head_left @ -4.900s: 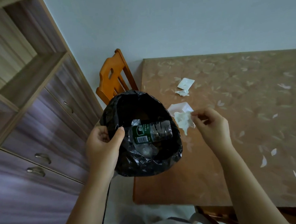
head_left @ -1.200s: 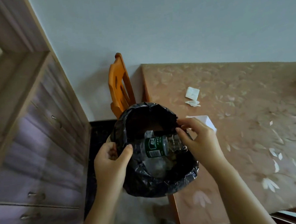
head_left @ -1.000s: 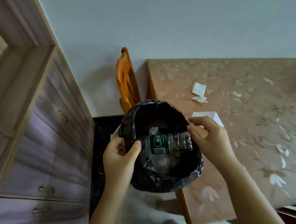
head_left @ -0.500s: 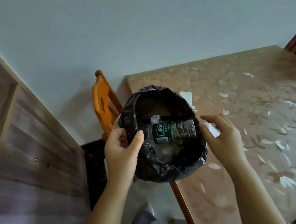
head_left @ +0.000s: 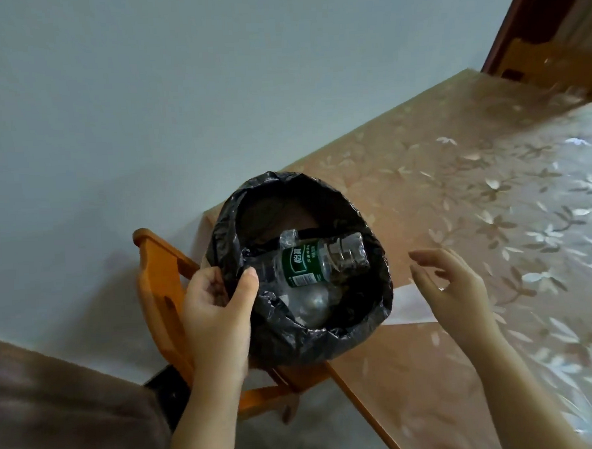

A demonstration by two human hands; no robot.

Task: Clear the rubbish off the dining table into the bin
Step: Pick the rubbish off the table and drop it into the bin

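The bin (head_left: 300, 265), lined with a black bag, is held up in the middle of the frame by the left hand (head_left: 217, 311), clamped on its rim, likely so rubbish drops in easily. A plastic bottle (head_left: 317, 261) lies inside. The right hand (head_left: 452, 284) hangs open and empty beside it, over white paper (head_left: 408, 307) on the dining table (head_left: 493, 214). The paper is partly hidden behind the bin.

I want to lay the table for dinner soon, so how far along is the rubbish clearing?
Partly done. A plastic bottle already lies in the black-lined bin, which the left hand grips by its rim. The right hand is open and empty over the table. One white paper shows beside the bin, still to bin; the bin may hide more.
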